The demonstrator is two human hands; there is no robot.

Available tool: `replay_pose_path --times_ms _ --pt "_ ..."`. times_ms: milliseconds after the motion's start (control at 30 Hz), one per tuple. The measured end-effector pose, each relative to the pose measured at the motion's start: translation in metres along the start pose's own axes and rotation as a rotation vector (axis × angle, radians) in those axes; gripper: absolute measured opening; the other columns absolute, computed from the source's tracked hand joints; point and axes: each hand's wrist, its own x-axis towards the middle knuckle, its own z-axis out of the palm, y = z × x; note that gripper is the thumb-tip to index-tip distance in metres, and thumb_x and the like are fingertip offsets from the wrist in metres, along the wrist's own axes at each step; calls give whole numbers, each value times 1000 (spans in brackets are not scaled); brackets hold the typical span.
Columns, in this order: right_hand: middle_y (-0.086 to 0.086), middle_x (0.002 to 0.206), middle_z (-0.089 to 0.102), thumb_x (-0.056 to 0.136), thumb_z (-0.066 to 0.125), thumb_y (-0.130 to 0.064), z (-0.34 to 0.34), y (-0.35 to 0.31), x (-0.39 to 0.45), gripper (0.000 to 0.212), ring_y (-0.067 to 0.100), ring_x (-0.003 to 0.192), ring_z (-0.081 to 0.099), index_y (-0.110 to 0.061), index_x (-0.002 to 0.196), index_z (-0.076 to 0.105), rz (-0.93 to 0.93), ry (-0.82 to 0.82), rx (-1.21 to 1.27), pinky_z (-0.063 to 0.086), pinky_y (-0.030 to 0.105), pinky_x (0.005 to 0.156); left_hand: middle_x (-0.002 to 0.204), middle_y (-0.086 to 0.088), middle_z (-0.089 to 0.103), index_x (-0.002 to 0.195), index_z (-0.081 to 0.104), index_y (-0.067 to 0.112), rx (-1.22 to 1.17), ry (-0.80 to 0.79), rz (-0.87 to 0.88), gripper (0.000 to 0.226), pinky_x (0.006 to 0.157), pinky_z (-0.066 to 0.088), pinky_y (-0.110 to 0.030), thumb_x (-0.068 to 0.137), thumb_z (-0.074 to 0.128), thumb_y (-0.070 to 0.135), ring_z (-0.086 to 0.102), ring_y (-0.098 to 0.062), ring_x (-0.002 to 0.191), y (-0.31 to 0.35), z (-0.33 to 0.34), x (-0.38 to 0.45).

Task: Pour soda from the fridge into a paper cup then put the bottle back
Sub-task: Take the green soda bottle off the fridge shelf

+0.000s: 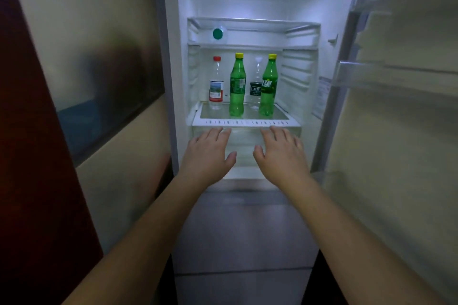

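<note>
- I see the fridge [247, 7] with its door [396, 131] swung wide to the right and the light on inside.
- Both my hands are out in front, just below the front edge of the glass shelf [244, 122]. My left hand [210, 153] and right hand [281, 153] are side by side with a gap between them. The fingers are straight and loose, and neither hand holds anything.
- The soda is in two green bottles with yellow caps, both standing up on that shelf. The left soda bottle [237, 86] is near the middle. The right soda bottle [269, 89] is beside it.
- A clear water bottle with a red cap [216, 84] stands at the far left. Another clear bottle with a dark label [255, 86] stands behind, between the two green ones.
- I think the job has only begun: no bottle is picked yet, and I cannot see the paper cup.
- To do this step well, I would pick one green bottle and reach with the hand closest to it. I would wrap my fingers round its middle, at the label.
- I would lift it straight up a little, then pull it out slowly, so I do not knock over the bottles next to it.
- I would keep it upright so the soda does not shake and fizz.
</note>
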Motion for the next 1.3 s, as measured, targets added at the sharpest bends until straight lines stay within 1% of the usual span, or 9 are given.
replay_pose_path --times_ms 200,333,533,733,900,1000,1067,1200,1300 --pt "7 148 36 97 33 -37 26 10 77 51 25 135 29 -17 144 33 -24 -35 1 23 43 111 148 -3 42 147 35 18 70 17 -1 61 103 35 -40 94 47 46 38 -21 134 -12 25 62" --pt "6 148 36 97 33 -40 41 27 120 52 25 135 30 -18 144 33 -20 -43 7 22 43 110 148 -3 43 147 36 18 101 39 0 61 104 35 -41 94 48 45 39 -21 134 -12 34 101" --pt "9 148 35 97 32 -42 58 48 179 53 26 136 28 -18 145 30 -66 -74 -39 23 45 112 152 -1 40 151 30 22 142 19 29 69 106 34 -39 92 46 53 37 -21 137 -22 46 161" --pt "7 147 37 97 33 -44 75 46 223 54 25 136 30 -19 145 30 -102 -29 -51 24 45 112 153 -3 37 152 27 21 212 25 21 67 108 35 -41 94 45 50 35 -20 140 -43 65 209" --pt "6 147 37 97 35 -43 88 44 252 54 24 136 29 -20 145 30 -98 13 -28 24 43 110 159 -5 27 154 19 20 147 1 -4 72 113 30 -45 94 46 50 31 -24 142 -56 91 250" --pt "7 147 37 97 35 -43 92 42 264 54 24 136 28 -19 145 31 -87 17 -22 24 42 109 156 -4 31 154 19 20 8 28 -40 77 108 35 -44 91 53 49 36 -25 138 -64 104 273" --pt "6 147 37 97 34 -45 93 40 273 54 24 136 29 -19 144 31 -73 20 -22 24 42 110 154 -4 33 153 20 20 -182 35 -127 83 107 36 -44 87 62 47 37 -25 137 -67 112 289" --pt "3 148 34 97 33 -46 100 38 285 55 22 138 25 -21 146 28 -59 12 40 21 39 111 159 -8 26 156 6 25 -1014 -15 -453 110 111 34 -50 76 81 36 32 -29 142 -71 126 321" --pt "1 151 30 98 34 -45 106 38 286 56 20 140 21 -21 147 25 -53 -6 104 19 37 112 159 -9 25 156 0 26 -1179 -26 -495 124 111 35 -49 68 87 38 33 -29 141 -73 143 335"
